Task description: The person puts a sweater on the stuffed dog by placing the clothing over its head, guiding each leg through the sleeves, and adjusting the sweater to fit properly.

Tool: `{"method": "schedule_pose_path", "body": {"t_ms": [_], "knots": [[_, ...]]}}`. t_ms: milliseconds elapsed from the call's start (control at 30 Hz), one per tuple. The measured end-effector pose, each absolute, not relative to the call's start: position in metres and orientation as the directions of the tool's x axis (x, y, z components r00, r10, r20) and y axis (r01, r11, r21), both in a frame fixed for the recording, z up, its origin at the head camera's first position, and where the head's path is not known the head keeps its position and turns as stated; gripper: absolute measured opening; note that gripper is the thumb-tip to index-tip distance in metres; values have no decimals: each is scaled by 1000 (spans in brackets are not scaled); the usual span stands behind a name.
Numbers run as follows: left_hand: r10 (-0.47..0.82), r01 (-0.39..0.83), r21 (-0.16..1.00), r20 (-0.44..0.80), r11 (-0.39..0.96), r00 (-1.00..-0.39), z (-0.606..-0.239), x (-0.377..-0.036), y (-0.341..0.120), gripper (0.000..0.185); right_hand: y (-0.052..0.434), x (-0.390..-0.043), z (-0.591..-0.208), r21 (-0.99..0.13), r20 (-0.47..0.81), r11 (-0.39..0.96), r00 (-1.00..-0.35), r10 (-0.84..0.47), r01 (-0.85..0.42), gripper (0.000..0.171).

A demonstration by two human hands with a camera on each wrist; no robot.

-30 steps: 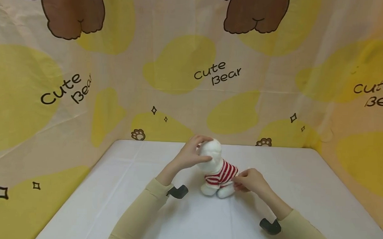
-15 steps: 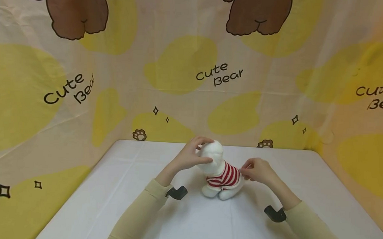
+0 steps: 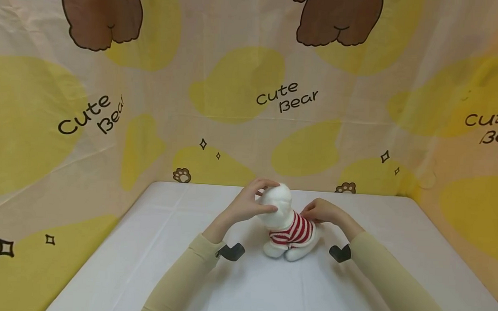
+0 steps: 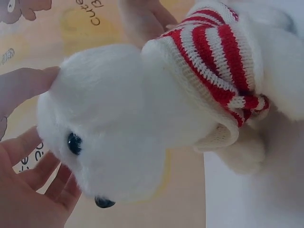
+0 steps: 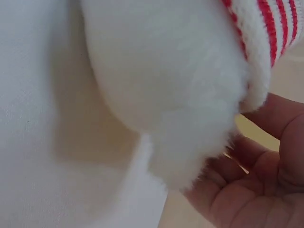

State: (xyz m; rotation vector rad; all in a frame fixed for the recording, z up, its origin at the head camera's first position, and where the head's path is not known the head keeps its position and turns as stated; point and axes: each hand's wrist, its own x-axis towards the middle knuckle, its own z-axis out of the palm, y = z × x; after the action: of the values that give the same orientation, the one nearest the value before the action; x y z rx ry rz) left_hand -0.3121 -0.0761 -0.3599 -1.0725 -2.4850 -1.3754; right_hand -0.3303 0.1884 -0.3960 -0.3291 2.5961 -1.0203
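A white plush toy animal (image 3: pixel 283 207) with black eyes and a black nose stands on the table. It wears a red-and-white striped knit sweater (image 3: pixel 302 228). My left hand (image 3: pixel 246 202) holds its head, the thumb on one side and the fingers spread round the other; the left wrist view shows the muzzle (image 4: pixel 123 166) near those fingers. At the back of the toy, my right hand (image 3: pixel 324 211) has its fingers at the sweater's rear hem (image 5: pixel 256 90), above the fluffy tail (image 5: pixel 185 152). The right fingertips are partly hidden behind the sweater.
The white-covered table (image 3: pixel 179 272) ends at a back edge just behind the toy. A fabric backdrop (image 3: pixel 235 91) printed with bears and lettering hangs behind and on both sides. A black wrist mount (image 3: pixel 232 252) juts out from the left forearm, another mount (image 3: pixel 340 253) from the right.
My right hand has moved from the toy's lower side near the leg, up and round to the back hem of the sweater. The left hand has kept its hold on the head.
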Motion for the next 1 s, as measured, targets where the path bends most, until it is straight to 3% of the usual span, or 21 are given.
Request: {"method": "schedule_pose_path", "body": {"t_ms": [67,333,500,667,800,1000], "knots": [[529,625,700,405,346,-746,-359,-311,-75,54,188,-330,-398,-692,-210,718,-929,-304,-78,21],[535,643,678,416,356,-735,-358,-311,-73,54,183,-327,-413,-521,-136,853,-985,-107,-21,19],[528,611,725,401,316,-749,-361,-317,-80,50,179,-311,-404,-550,60,828,-994,-92,-110,18],[437,467,849,333,246,-836,-374,-338,-93,41,161,-279,-381,-638,253,745,-967,-35,-194,22],[449,343,920,230,189,-863,-390,-360,-99,41,142,-256,-372,-703,229,689,-973,-16,-177,33],[542,202,974,118,98,-832,-408,-368,-96,41,117,-241,-384,-765,172,628,-985,-15,-144,53]]}}
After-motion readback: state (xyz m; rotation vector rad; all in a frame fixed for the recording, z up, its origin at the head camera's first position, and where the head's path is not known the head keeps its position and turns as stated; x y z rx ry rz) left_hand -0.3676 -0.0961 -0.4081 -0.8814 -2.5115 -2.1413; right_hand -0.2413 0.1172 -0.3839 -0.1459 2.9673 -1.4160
